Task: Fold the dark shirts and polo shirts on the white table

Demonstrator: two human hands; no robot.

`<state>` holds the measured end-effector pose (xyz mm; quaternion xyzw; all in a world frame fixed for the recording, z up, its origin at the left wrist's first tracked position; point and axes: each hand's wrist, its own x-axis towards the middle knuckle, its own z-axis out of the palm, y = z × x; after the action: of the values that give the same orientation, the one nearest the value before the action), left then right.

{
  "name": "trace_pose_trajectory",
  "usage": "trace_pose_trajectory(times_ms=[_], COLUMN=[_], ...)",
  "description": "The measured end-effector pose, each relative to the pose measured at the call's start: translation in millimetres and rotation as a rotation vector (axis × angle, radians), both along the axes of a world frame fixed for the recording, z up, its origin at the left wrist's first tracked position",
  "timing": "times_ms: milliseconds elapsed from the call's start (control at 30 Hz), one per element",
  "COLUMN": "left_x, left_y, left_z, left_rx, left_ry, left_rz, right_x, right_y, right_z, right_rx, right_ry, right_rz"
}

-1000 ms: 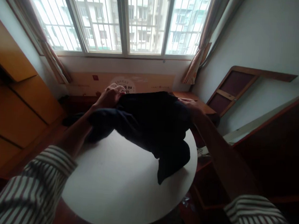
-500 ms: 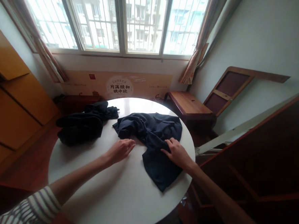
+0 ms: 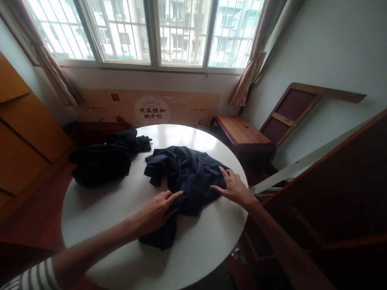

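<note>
A dark navy garment point(image 3: 194, 180) lies rumpled on the white round table point(image 3: 123, 221); its folds hide what kind of garment it is. My left hand point(image 3: 160, 206) is at its near left part, fingers closed on the cloth with the index finger stretched over it. From under that hand a strip of the cloth runs down towards me. At the right edge of the garment rests my right hand point(image 3: 233, 187), thumb and fingers spread apart and touching the fabric.
A heap of black clothing point(image 3: 103, 161) lies on the table's left side. Beyond the table's right rim stand a wooden bench point(image 3: 243, 132) and a tilted dark wooden panel point(image 3: 335, 184). Orange-brown cabinets point(image 3: 24, 130) stand left, windows ahead.
The garment's near part has swung from the right to the left, beneath my left hand, which moved down onto the cloth. My right hand shifted slightly to the garment's right edge.
</note>
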<state>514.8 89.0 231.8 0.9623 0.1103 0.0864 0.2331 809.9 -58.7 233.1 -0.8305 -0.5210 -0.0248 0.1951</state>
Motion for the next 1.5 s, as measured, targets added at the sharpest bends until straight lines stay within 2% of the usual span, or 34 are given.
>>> trace_pose_trajectory(times_ms=[67,133,200,267,300,333,367,433,467,533,600,667,733,833,900,967,1067,1133,1233,1333,1400,1500], left_x=[-9,-15,-10,9,24,43,63,104,123,151,167,174,176,174,169,159,127,97,55,44,54,76], left_y=[-4,-14,-25,-26,-21,-12,1,36,55,88,109,116,113,104,103,110,128,140,149,156,166,188], left_z=[11.3,29.9,52.2,72.9,80.9,86.6,89.6,87.0,81.9,66.7,49.4,35.2,26.9,26.1,33.1,47.1,82.2,110.7,146.3,160.4,158.2,145.1], left_rx=[-0.035,-0.101,-0.227,-0.336,-0.329,-0.271,-0.141,0.125,0.186,0.161,0.116,0.13,0.18,0.231,0.24,0.234,0.197,0.078,-0.219,-0.367,-0.288,0.013], left_ry=[0.048,0.136,0.296,0.414,0.404,0.337,0.213,-0.027,-0.042,0.009,0.103,0.17,0.185,0.157,0.159,0.175,0.227,0.319,0.464,0.359,0.136,-0.143], left_rz=[0.052,-0.014,-0.251,-0.471,-0.508,-0.481,-0.399,-0.232,-0.201,-0.193,-0.211,-0.241,-0.277,-0.273,-0.241,-0.16,-0.012,-0.04,-0.15,-0.083,0.053,0.352], right_x=[13,15,9,1,-3,-6,-9,-12,-13,-16,-26,-45,-71,-109,-118,-108,-63,-24,27,59,70,72], right_y=[1,8,22,42,53,63,70,77,74,57,29,-2,-25,-41,-43,-43,-44,-43,-33,-3,26,71], right_z=[-14,-24,-28,-25,-22,-17,-12,0,6,17,25,30,29,19,11,9,24,43,73,92,98,97], right_rx=[-0.102,-0.087,0.01,0.11,0.14,0.156,0.159,0.14,0.132,0.075,-0.074,-0.292,-0.417,-0.383,-0.321,-0.253,-0.141,-0.079,0.007,0.08,0.154,0.28], right_ry=[0.019,0.093,0.174,0.263,0.317,0.372,0.413,0.396,0.347,0.219,0.168,0.24,0.344,0.328,0.306,0.345,0.386,0.393,0.357,0.222,0.104,-0.052], right_rz=[-0.086,-0.035,0.097,0.269,0.352,0.421,0.461,0.377,0.278,0.064,-0.046,-0.016,0.093,0.158,0.166,0.192,0.189,0.2,0.23,0.224,0.142,-0.093])
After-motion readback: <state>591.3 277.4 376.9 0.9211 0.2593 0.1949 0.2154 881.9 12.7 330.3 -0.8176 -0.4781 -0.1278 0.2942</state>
